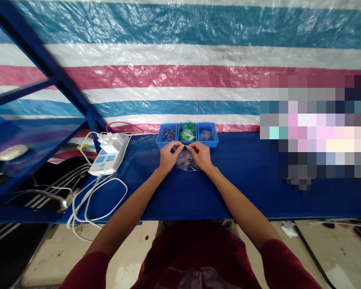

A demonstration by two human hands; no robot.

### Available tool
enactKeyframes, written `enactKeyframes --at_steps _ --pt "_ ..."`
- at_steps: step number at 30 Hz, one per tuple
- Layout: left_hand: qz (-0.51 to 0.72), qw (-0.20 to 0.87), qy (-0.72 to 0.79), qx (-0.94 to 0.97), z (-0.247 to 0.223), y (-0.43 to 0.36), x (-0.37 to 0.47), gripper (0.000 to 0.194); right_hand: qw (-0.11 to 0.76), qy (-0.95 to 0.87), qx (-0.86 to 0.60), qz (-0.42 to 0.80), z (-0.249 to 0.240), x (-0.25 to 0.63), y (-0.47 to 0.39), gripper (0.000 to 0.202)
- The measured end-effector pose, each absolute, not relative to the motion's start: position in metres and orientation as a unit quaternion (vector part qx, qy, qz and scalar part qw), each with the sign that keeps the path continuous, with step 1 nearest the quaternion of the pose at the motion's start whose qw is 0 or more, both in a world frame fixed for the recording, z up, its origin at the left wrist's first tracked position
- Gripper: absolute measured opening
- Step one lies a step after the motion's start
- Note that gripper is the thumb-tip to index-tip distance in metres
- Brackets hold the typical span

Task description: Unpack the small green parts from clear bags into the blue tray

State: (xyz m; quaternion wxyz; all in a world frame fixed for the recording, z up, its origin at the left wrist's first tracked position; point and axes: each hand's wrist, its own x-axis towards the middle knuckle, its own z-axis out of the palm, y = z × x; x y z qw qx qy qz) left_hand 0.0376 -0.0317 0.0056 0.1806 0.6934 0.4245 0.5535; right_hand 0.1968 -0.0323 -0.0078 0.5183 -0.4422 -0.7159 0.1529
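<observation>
My left hand (169, 155) and my right hand (201, 155) meet in front of the blue bins, fingertips pinched close together. Something small and dark is between them, too tiny to name. Beneath the fingers a heap of small clear plastic bags (186, 161) lies on the blue table (180, 196). Just behind the hands stand three joined blue bins (187, 143). Dark metal screws or nails (169, 134) fill the left one. Green plastic bags (187, 131) bulge from the middle one, and the right one holds clear bags (207, 135).
On the left lies a white power strip (104, 162) with white adapters (111, 142) plugged in. Its white cable (124, 188) loops over the table and hangs past the front edge. A blue metal frame (58, 76) rises at left. Striped plastic sheeting (168, 76) hangs behind. A blurred-out area covers the right.
</observation>
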Motion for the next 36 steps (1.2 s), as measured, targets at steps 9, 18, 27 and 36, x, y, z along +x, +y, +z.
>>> enactKeyframes --at_steps 9,18,27,36 --pt "0.551 0.306 0.385 0.675 0.003 -0.029 0.037 0.023 0.522 -0.704 -0.467 0.118 -0.007 0.198 -0.033 0.050" --pt "0.506 0.222 0.406 0.728 0.005 -0.028 0.034 0.024 0.533 -0.703 -0.449 0.137 -0.003 0.199 -0.037 0.040" --pt "0.531 0.281 0.396 0.695 0.001 -0.024 0.032 0.026 0.517 -0.715 -0.445 0.155 -0.005 0.198 -0.035 0.033" --pt "0.605 0.078 0.421 0.671 0.018 -0.015 0.022 0.021 0.539 -0.679 -0.480 0.139 -0.005 0.199 -0.034 0.035"
